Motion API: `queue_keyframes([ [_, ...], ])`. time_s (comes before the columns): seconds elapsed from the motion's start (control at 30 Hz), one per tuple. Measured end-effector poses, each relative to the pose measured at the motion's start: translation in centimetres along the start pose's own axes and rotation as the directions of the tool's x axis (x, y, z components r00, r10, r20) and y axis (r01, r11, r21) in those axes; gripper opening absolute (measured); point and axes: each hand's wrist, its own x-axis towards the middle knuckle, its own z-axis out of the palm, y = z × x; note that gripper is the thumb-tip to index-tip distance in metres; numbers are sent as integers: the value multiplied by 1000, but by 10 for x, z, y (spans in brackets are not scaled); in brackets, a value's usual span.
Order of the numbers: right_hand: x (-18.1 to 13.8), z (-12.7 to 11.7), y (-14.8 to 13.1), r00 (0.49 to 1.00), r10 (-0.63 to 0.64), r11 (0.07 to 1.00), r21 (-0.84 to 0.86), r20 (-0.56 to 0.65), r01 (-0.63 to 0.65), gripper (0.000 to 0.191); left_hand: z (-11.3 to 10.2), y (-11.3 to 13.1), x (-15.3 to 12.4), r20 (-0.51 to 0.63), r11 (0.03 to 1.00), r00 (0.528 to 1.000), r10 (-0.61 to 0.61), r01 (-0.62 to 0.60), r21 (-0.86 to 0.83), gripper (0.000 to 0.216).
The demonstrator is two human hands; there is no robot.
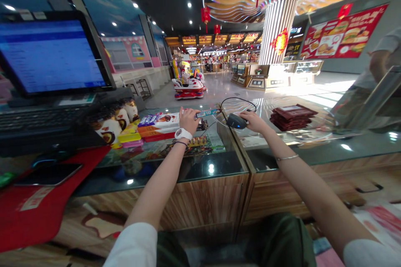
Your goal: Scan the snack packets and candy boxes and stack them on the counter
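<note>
My left hand [189,118] is closed around a slim blue packet [206,113], holding it level above the glass counter [219,162]. A white watch sits on that wrist. My right hand [254,122] grips a dark handheld barcode scanner [236,121] whose black cable [238,101] loops behind it. The scanner's front faces the packet, a short gap apart. Both arms reach forward over the counter.
A monitor [50,56] and keyboard [37,121] stand at left, with a phone [50,174] on a red mat. Snack boxes [156,126] and small cups [112,127] sit left of my hands. A stack of dark red packets [293,117] lies at right. Another person's arm [380,60] shows at far right.
</note>
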Motion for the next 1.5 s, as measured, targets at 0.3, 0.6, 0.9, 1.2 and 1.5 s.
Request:
queue_keyframes([
  [0.3, -2, 4, 8, 998, 24, 999, 40, 63, -27, 54, 1, -1, 1, 5, 1000, 1000, 14, -14, 1, 13],
  [0.6, -3, 9, 12, 993, 113, 984, 139, 30, -116, 55, -1, 0, -1, 19, 999, 999, 31, -31, 9, 16],
  [0.9, 11, -5, -31, 898, 50, 939, 327, -438, 107, 50, -10, 15, 0, 55, 991, 990, 131, -130, -26, 18],
  [1.2, 13, -4, -48, 925, -32, 916, 360, -379, 179, 46, -11, 41, -5, 75, 979, 978, 193, -188, -76, 10],
  [1.5, 56, 11, -63, 942, -12, 922, 361, -335, 140, 42, -38, 7, 2, 141, 982, 973, 183, -187, 11, 20],
])
